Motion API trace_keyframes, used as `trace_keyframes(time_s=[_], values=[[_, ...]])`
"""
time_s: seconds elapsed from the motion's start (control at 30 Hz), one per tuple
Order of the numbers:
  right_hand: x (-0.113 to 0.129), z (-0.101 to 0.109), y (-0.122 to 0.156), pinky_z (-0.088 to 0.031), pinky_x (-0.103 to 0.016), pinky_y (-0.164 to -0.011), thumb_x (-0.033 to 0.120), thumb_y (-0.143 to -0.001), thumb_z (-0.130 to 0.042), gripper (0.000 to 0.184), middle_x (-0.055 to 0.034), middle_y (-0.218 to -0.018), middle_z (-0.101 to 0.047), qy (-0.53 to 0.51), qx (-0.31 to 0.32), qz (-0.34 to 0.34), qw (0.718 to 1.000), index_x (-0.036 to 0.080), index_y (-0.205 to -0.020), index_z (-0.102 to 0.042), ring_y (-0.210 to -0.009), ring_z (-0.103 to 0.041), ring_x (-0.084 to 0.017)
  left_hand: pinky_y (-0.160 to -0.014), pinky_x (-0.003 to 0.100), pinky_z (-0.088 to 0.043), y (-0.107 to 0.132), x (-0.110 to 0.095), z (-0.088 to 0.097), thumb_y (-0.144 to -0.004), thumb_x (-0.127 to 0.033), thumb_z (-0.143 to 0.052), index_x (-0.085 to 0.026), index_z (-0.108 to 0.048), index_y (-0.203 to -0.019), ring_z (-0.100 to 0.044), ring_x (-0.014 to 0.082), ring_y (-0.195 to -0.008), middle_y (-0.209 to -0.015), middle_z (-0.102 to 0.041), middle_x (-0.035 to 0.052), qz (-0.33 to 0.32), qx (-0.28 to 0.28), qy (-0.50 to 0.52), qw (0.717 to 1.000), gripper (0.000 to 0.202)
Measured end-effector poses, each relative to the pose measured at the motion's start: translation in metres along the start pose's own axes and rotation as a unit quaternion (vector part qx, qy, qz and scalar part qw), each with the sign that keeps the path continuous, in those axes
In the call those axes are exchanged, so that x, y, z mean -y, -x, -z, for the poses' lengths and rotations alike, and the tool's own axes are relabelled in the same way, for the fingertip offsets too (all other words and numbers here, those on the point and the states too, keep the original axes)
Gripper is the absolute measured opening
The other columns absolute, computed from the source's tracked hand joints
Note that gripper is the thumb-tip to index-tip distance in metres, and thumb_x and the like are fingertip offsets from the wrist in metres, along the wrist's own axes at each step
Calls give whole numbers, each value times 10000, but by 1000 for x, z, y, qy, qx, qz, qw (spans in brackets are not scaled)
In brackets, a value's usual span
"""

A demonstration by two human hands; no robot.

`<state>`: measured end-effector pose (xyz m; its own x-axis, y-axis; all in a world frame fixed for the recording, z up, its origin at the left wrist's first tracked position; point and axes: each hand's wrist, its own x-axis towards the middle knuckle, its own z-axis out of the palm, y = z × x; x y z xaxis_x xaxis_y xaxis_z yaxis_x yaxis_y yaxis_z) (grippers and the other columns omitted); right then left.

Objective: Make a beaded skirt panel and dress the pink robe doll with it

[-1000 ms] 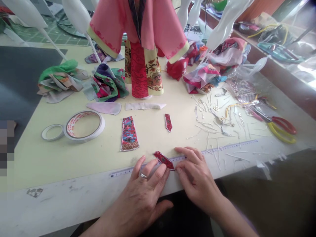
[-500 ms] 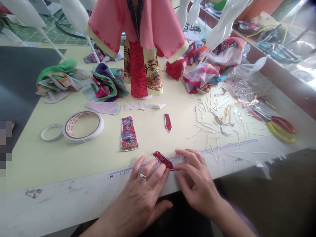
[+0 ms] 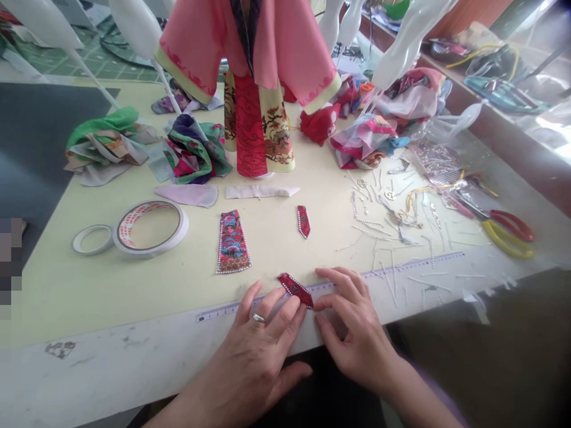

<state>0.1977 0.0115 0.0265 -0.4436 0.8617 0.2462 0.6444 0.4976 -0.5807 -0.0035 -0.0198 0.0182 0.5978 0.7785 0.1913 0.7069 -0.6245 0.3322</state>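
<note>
Hands: L (image 3: 263, 342) + R (image 3: 357, 333) fingertips on red trim piece (image 3: 295, 289) | atop ruler (image 3: 401, 267)

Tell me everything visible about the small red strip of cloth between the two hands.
The red cloth strip is small and narrow, with pointed ends, a dark pattern along its middle and a pale, beaded-looking edging. It lies flat and slanted, upper left to lower right, across the clear ruler near the front edge of the table. The left hand lies open, fingertips against its lower side. The right hand touches its lower right tip; whether it pinches is unclear.
</note>
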Motion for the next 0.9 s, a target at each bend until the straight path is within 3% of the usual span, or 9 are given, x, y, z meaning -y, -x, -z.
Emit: trace_keyframes(time_s=[0.3, 0.9], values=[[-2, 4, -4, -384, -534, -983, 27, -776, -500, 326, -94, -1254, -489, 4, 13, 15, 1000, 213, -1006, -638, -1188, -404, -281, -1124, 514, -136, 0, 1, 0, -902, -389, -517, -129, -449, -1336, -386, 276, -1248, -1328, -530, 69, 1, -4, -1, 1000, 511], [-3, 4, -1, -392, -537, -973, 9, -763, -505, 255, -109, -1236, -511, -18, -3, 33, 999, 184, -908, -619, -1176, -423, -283, -1117, 516, -159, -1, 0, 0, -903, -383, -520, -138, -480, -1309, -407, 279, -1226, -1305, -547, 58, 3, -4, -1, 1000, 476]])
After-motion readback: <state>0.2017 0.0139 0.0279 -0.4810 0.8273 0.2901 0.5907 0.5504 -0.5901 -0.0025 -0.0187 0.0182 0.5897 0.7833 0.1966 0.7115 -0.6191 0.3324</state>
